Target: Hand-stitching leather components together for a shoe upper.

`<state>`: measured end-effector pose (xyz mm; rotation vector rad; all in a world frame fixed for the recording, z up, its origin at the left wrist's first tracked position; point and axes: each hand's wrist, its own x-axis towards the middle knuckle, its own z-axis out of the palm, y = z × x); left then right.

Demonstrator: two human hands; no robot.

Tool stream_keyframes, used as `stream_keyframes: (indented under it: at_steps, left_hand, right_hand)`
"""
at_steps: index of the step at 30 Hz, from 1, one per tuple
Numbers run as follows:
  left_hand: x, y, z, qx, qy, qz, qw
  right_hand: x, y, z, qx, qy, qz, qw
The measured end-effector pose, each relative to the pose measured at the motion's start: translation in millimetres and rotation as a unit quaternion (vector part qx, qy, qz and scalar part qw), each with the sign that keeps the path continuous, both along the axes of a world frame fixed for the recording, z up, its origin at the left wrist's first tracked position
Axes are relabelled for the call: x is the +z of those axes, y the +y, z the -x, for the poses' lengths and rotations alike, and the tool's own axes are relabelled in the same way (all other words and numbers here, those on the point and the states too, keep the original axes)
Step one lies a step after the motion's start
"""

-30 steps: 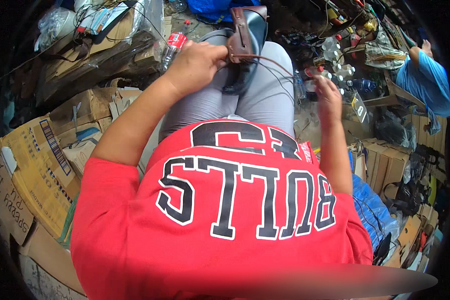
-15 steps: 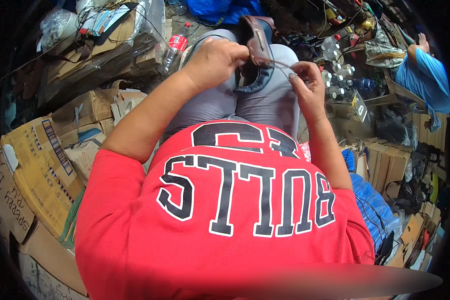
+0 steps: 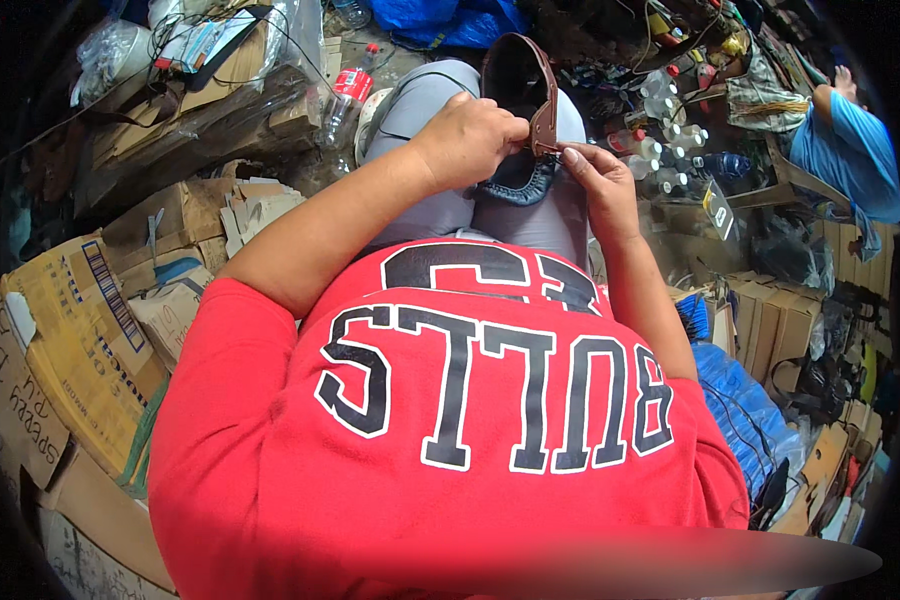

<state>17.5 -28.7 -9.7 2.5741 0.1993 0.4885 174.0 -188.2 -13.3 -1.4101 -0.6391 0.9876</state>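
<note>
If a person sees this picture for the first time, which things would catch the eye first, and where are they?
The red shirt with large dark letters fills the lower middle. Above it, on the lap in grey trousers, the left hand and right hand meet on a dark shoe with a brown strap. Flattened cardboard boxes pile at the left; clear plastic bottles and another person's blue sleeve are at the upper right.

Around the lap (image 3: 440, 215), little room is open; flattened cardboard boxes (image 3: 80, 340) and a red-labelled bottle (image 3: 345, 95) crowd its left side, clear plastic bottles (image 3: 665, 140) its right. Only the air just above the lap, where both hands meet at the shoe (image 3: 520, 120), stands free.
</note>
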Motion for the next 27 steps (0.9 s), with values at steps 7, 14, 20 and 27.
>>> stream_keyframes:
  at_steps: [7,14,20,27]
  left_hand:
    - [3.8,1.5,15.6,-0.014,0.052,-0.027,0.998]
    - [3.4,54.6,117.1,0.2,0.025,0.021,0.979]
    - [59.1,74.7,108.0,0.026,-0.237,0.455,0.858]
    - [105.2,10.0,45.0,-0.323,-0.137,0.627,0.696]
  right_hand:
    - [-4.0,3.2,-14.2,0.071,-0.471,0.028,0.879]
    - [-41.5,-66.6,-102.4,-0.035,-0.235,0.161,0.958]
    - [5.0,-37.8,-119.7,0.004,0.172,-0.207,0.963]
    - [103.4,28.0,-14.2,-0.023,0.255,-0.244,0.935]
